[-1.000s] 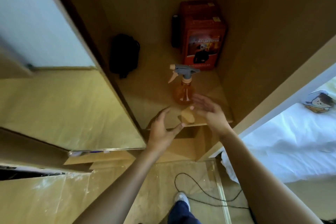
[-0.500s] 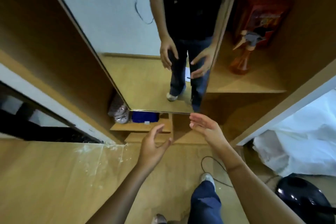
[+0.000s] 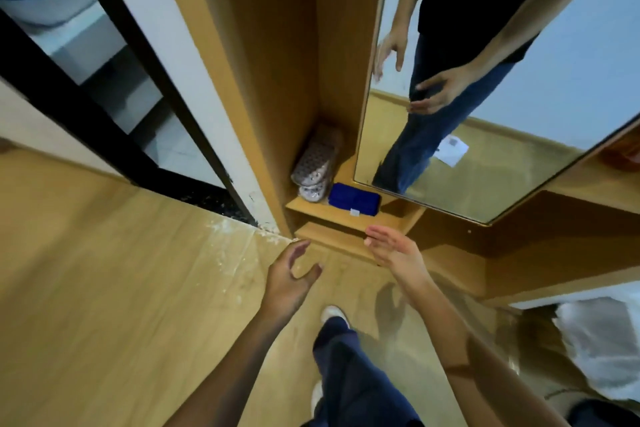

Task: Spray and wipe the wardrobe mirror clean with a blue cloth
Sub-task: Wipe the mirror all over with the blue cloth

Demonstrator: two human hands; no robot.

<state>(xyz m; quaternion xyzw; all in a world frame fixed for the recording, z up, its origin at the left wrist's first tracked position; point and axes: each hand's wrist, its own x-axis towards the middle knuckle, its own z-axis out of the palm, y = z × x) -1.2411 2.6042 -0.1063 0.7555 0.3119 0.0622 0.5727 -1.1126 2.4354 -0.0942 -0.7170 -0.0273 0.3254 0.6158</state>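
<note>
Light wooden floor [image 3: 104,288] meets wooden wardrobe panels [image 3: 277,62] beside a black-framed doorway [image 3: 104,107].

Count on inspection: one wardrobe mirror [image 3: 519,107], mounted upright. One folded blue cloth [image 3: 354,199] on the low shelf [image 3: 377,218], at its front edge below the mirror's bottom corner. One pair of patterned slippers [image 3: 317,163], stood against the shelf's left corner. Two bare hands: left hand [image 3: 291,279], right hand [image 3: 398,250], both empty.

Mirror [image 3: 519,114] cut off top and right; slippers [image 3: 317,163] blurred, perhaps stacked.
</note>
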